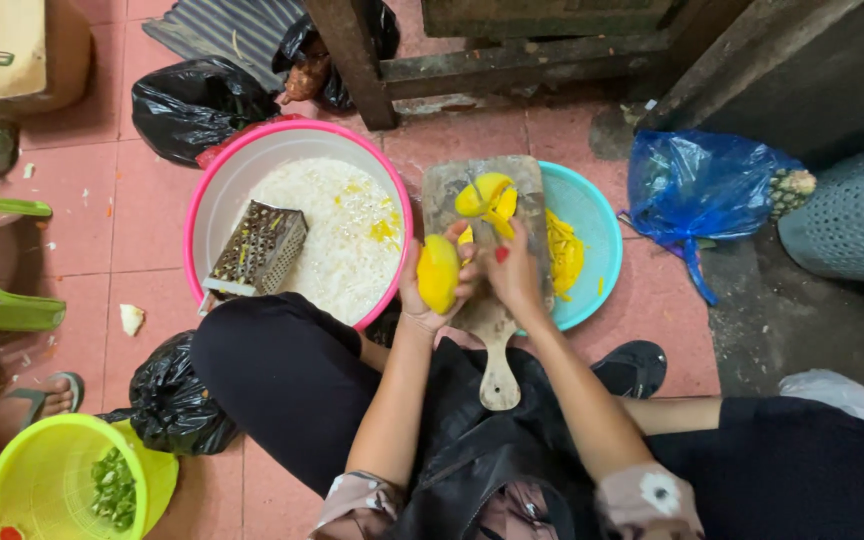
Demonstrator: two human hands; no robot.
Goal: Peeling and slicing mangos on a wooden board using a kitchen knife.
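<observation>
The left hand [430, 285] has its fingers wrapped around a peeled yellow mango [439, 272], holding it just above the near end of a wooden cutting board [487, 330] that lies on the pink tiled floor [152, 230]. The right hand [512, 275] is just beside it, its fingers clenched on something with a small red tip [501, 254] — too hidden to tell what it is. At the far end of the board lie yellow mango pieces [487, 195].

Right of the board, partly under it, sits a teal bowl [592, 225] with more yellow strips inside. To the left stands a pink basin [214, 200] filled with white shreds, a metal box grater [257, 250] lying tilted in it. Black plastic bags [192, 105] sit far left and near left — a blue bag [697, 185] lies to the right, a pineapple [792, 190] poking out beside it. A lime-green tub [37, 480] with chopped greens stands at the near left corner.
</observation>
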